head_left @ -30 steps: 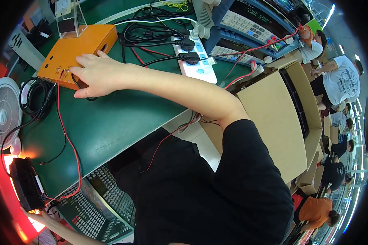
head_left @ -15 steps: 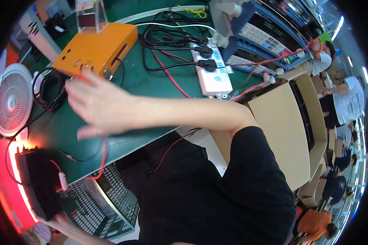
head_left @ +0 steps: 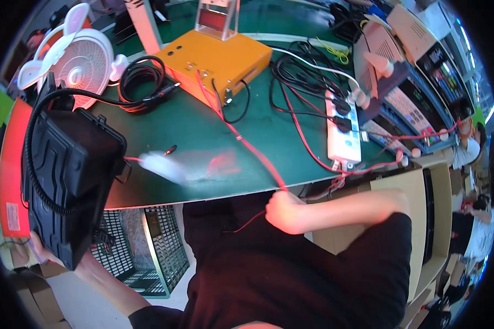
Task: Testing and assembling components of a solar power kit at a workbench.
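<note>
My left hand (head_left: 43, 248) supports a black ribbed plastic case (head_left: 74, 159) from below at the table's left edge, its fingers partly hidden behind it. A coiled black cord (head_left: 34, 167) runs over the case. In front of my body, my right hand (head_left: 284, 213) is closed in a fist around the red wires (head_left: 252, 148), which stretch back to the orange box (head_left: 211, 57). A thin red wire end hangs below that fist. Beside the case, a motion-blurred white piece (head_left: 163, 166) on a short red lead is above the green table (head_left: 203, 140).
A white fan (head_left: 82, 68) and a looped black cable (head_left: 142, 88) are at the back left. A white power strip (head_left: 343, 129) with plugs lies to the right, near blue-grey instruments (head_left: 406, 104). Below are a green crate (head_left: 164, 257) and a cardboard box (head_left: 400, 208).
My right hand has moved from beside the orange box toward my body and right, now closed on the red wires. The black case is higher and more fully in view in my left hand.
</note>
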